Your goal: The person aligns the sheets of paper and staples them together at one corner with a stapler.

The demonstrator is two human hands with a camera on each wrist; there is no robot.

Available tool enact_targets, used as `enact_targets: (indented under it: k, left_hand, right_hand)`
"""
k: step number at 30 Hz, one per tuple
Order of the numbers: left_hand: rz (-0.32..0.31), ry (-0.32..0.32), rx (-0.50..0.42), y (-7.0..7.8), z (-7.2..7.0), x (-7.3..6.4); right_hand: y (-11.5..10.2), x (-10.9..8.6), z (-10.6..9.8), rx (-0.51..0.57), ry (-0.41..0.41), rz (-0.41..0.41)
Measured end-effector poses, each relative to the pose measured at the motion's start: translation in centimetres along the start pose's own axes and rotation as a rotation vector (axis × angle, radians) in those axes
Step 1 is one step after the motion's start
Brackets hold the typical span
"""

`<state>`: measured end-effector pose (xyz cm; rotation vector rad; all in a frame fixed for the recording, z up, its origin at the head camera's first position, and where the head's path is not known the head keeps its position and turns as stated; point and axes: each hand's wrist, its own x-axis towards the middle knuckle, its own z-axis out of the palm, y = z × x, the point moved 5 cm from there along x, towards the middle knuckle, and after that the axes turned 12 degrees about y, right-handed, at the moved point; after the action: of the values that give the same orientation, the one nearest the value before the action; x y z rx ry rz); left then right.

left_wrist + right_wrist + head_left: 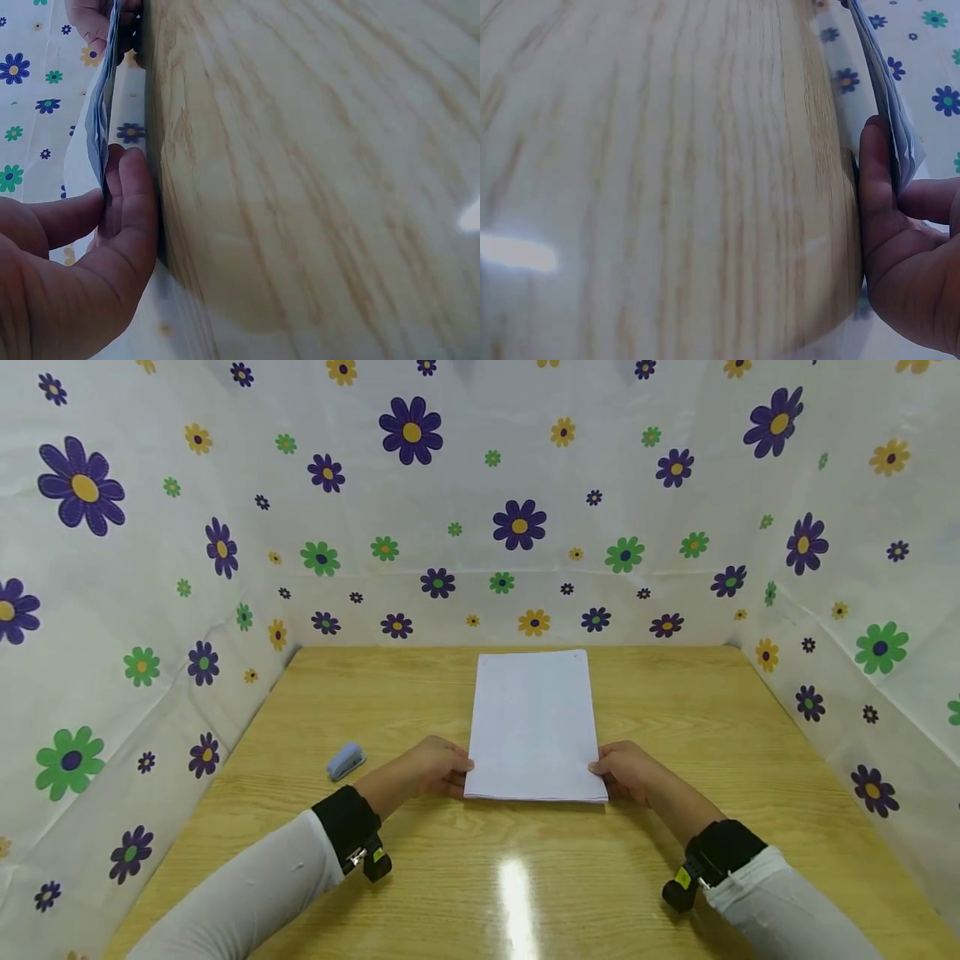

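A stack of white paper sheets (534, 727) is held by both hands just above the wooden table. My left hand (442, 766) pinches its near left edge, thumb on top and fingers underneath. On the opposite side, my right hand (627, 772) pinches the near right edge in the same way. Both wrist views show the stack edge-on, its sheets slightly separated and bowed; the left wrist view has the paper (99, 120) between thumb and fingers, and the right wrist view shows the paper (892, 105) gripped likewise. Small marks show at the stack's far corners.
A small light-blue stapler (347, 761) lies on the wooden table (450, 877), left of my left hand. White cloth (450, 468) printed with flowers stands around the table at the back and both sides. Light glares off the tabletop near the front.
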<state>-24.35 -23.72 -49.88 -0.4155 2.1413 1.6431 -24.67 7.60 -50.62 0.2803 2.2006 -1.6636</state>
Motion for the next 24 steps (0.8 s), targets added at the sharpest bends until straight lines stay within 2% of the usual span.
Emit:
enact_targets:
  k: [4, 6, 9, 11, 13, 16, 18, 21, 24]
  left_hand:
    - [0.006, 0.013, 0.013, -0.1, -0.7, -0.3]
    - [0.032, 0.023, 0.037, -0.2, -1.3, -0.5]
    - [0.115, 0.045, 0.104, 0.0, -2.7, -1.1]
    - [0.204, 0.070, 0.179, 0.5, -3.9, -1.4]
    - [0.306, 0.104, 0.271, 1.2, -5.3, -1.7]
    - [0.450, 0.200, 0.467, 2.5, -8.0, -2.3]
    - [0.504, 0.263, 0.604, 3.3, -9.9, -2.7]
    - [0.510, 0.321, 0.807, 3.9, -12.3, -3.2]
    - [0.462, 0.312, 0.964, 4.0, -14.2, -3.6]
  right_hand:
    - [0.1, -0.1, -0.1, -0.013, 0.019, 0.017]
    - [0.1, -0.1, -0.1, -0.012, 0.021, 0.017]
    - [0.1, 0.0, 0.0, 0.000, 0.022, 0.017]
    - [0.0, 0.1, 0.0, 0.001, 0.025, 0.019]
    - [0.0, 0.3, 0.0, 0.004, 0.032, 0.026]
    - [0.0, 0.4, -0.1, -0.004, 0.034, 0.029]
    - [0.0, 0.4, -0.1, -0.006, 0.031, 0.035]
    - [0.1, 0.4, -0.1, -0.013, 0.011, 0.039]
    - [0.1, 0.4, -0.3, -0.001, 0.004, 0.059]
